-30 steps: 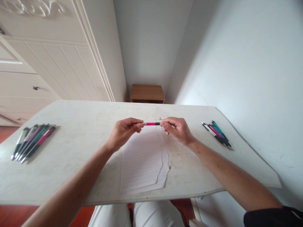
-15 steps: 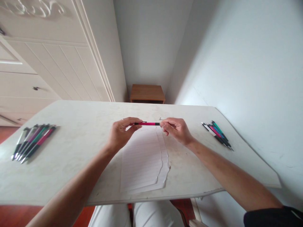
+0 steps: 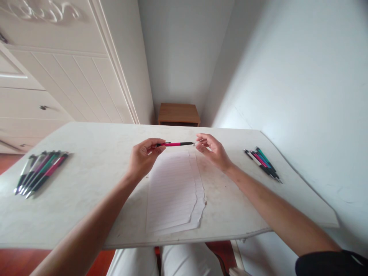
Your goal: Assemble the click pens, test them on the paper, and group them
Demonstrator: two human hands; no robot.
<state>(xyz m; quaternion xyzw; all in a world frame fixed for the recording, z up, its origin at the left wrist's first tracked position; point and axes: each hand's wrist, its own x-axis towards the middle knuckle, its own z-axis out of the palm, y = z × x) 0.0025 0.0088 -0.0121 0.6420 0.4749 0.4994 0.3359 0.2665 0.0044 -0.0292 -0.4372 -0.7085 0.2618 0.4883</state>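
A pink ballpoint pen [image 3: 174,144] with a black clip and black grip lies level above the far end of the lined paper. My left hand [image 3: 145,155] is closed on its clip end, pinching it between thumb and fingers. At the pen's other end is my right hand [image 3: 212,150], its curled fingers parted from the thumb. Whether a fingertip touches the pen's point is too small to tell. Two overlapping lined sheets [image 3: 172,191] with torn right edges lie beneath the pen on the white table [image 3: 109,142].
Several pens [image 3: 41,172] with silver tips lie side by side on the left of the table. A second group of coloured pens [image 3: 264,163] lies on the right, near the wall. White cabinets [image 3: 57,76] stand at the left, and a small wooden stand [image 3: 178,113] is beyond the table.
My right hand has loosened from the pen's grip end, and its fingers have parted. The pen has shifted slightly left and away from me with my left hand, showing more of its black grip.
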